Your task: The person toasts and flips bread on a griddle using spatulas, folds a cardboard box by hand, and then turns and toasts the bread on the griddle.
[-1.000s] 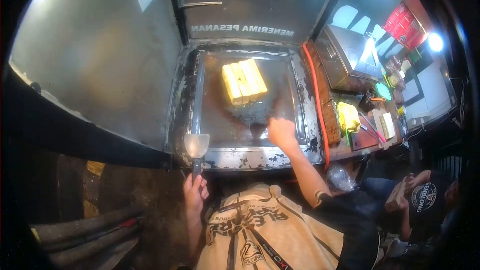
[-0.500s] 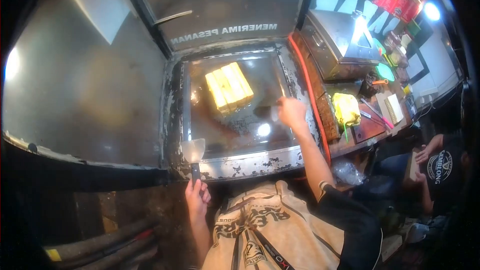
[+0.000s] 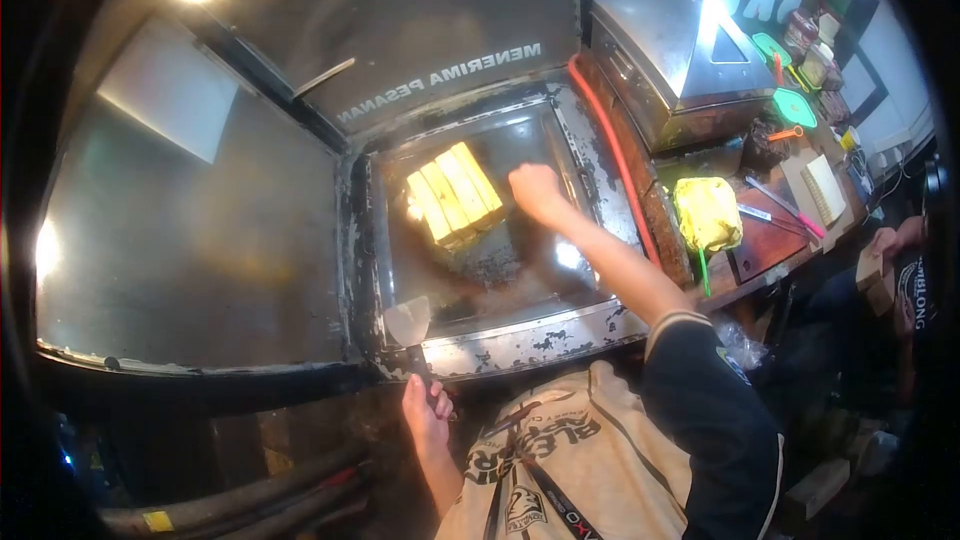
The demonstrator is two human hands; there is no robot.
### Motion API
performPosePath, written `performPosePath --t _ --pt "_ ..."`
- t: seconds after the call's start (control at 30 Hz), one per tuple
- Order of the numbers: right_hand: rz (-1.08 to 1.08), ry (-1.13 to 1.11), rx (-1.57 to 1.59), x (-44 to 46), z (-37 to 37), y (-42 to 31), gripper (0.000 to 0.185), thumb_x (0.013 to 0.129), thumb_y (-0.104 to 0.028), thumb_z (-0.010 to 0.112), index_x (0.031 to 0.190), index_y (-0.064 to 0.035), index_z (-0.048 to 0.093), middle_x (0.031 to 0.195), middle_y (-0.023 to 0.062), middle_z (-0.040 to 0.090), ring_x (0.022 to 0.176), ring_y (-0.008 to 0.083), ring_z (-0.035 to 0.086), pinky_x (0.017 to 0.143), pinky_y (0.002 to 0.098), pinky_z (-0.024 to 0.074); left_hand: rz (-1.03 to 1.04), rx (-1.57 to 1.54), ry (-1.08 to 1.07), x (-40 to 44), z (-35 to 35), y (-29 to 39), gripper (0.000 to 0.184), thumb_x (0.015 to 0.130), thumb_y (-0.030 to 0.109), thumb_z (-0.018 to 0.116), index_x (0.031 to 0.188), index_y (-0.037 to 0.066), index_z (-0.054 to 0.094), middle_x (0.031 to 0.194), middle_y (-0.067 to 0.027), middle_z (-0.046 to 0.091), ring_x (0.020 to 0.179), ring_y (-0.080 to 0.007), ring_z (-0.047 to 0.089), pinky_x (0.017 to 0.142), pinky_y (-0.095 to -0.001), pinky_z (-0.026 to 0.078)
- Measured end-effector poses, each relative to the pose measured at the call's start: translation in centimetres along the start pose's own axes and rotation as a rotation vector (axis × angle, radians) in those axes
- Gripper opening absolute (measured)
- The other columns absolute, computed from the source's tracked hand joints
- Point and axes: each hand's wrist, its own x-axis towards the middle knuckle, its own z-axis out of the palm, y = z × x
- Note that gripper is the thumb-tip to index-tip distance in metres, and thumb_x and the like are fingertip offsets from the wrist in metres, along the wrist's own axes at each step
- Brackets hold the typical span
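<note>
My left hand (image 3: 428, 410) is closed around the dark handle of a scraper (image 3: 408, 322). Its broad metal blade points up over the near left corner of the griddle (image 3: 480, 305). A yellow block of bread (image 3: 455, 195), cut into several thick strips, sits on the dark, greasy griddle surface. Just right of the bread, my right hand (image 3: 537, 190) is closed in a fist above the griddle. Whatever it may hold is hidden behind the fingers.
An orange hose (image 3: 612, 150) runs along the griddle's right side. Beyond it are a metal box (image 3: 685, 60), a yellow-smeared tub (image 3: 708, 212) with a green handle, a knife (image 3: 785, 205) and a notepad (image 3: 823, 190). Another person's hand (image 3: 882, 242) holds a box at far right.
My right hand has moved left and away from me, closer to the bread. The view has turned slightly. My left hand still grips the scraper, and the bread stays on the griddle.
</note>
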Motion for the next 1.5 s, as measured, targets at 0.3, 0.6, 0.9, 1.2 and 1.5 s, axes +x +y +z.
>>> performPosePath --t 0.3,0.6,0.9,1.2,1.5 --pt "0.092 -0.179 0.137 -12.2 -8.5 4.2 0.014 0.068 -0.009 0.066 0.082 -0.0074 0.066 0.076 0.0164 0.063 0.069 0.0323 0.064 0.06 0.0423 0.0504 -0.012 0.05 0.019 1.0 1.9 0.0 0.02 0.096 0.03 0.05 0.093 0.01 0.05 0.068 0.0012 0.044 0.047 -0.006 0.033 0.041 -0.0202 0.027" --pt "0.177 -0.138 0.314 -12.0 -2.7 4.4 0.027 0.074 -0.014 0.066 0.101 -0.015 0.065 0.08 0.0138 0.062 0.073 0.0322 0.063 0.064 0.0433 0.0498 -0.013 0.106 0.047 1.0 4.0 -0.8 0.026 0.096 0.029 0.05 0.107 0.006 0.054 0.069 0.0012 0.044 0.048 -0.0059 0.034 0.041 -0.0194 0.026" --pt "0.205 -0.359 0.247 -14.3 -9.4 3.7 0.022 0.071 -0.009 0.065 0.093 -0.0093 0.064 0.078 0.0151 0.063 0.072 0.0319 0.065 0.063 0.0414 0.0504 -0.022 0.085 0.122 -0.9 4.0 -3.1 0.023 0.097 0.028 0.048 0.103 0.006 0.054 0.068 0.0017 0.044 0.047 -0.0057 0.034 0.041 -0.0196 0.027" --pt "0.081 -0.218 0.351 -15.3 -7.4 0.6 0.024 0.07 -0.007 0.063 0.094 -0.0061 0.061 0.081 0.0182 0.063 0.066 0.0336 0.064 0.058 0.0417 0.0498 -0.058 0.137 0.116 -0.4 3.9 -3.6 0.014 0.096 0.024 0.05 0.096 0.01 0.052 0.067 0.0018 0.045 0.045 -0.0052 0.033 0.041 -0.0199 0.027" --pt "0.133 -0.198 0.325 -15.9 -1.7 -2.8 0.031 0.08 -0.015 0.058 0.111 -0.0065 0.056 0.083 0.0174 0.061 0.066 0.0338 0.064 0.059 0.0433 0.0499 -0.012 0.358 0.061 3.0 3.2 -5.6 0.013 0.095 0.019 0.052 0.102 0.009 0.051 0.066 0.0024 0.045 0.042 -0.0043 0.034 0.039 -0.0209 0.03"
